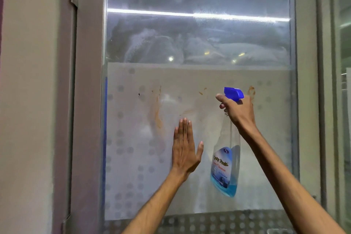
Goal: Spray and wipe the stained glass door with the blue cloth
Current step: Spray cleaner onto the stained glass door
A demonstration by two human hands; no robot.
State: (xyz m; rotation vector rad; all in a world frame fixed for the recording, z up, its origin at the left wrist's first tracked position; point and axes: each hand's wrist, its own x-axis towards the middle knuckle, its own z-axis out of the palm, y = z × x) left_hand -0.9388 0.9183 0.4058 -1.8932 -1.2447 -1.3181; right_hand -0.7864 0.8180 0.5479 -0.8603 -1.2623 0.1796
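Right hand (238, 109) right of centre – fingers wrapped round bottle (226, 159) neck, forefinger near trigger. Bottle light, about third full, likely slick plastic; neck best hold. Left hand (185, 150) flat, fingers open on door (133, 157), centre. Stains (157, 116) left. Cloth unseen.

Both bare arms are up and stretched forward, forearms rising from the bottom edge. The left hand (183, 147) is flat, palm forward, four fingers pressed together and pointing straight up, thumb splayed out to the right, nothing in it. The right hand (237, 109) sits higher and further right, wrist bent, fist wrapped round a neck it grips, back of the hand towards us, index finger (220, 98) stuck out to the left, forearm running down to the lower right corner.
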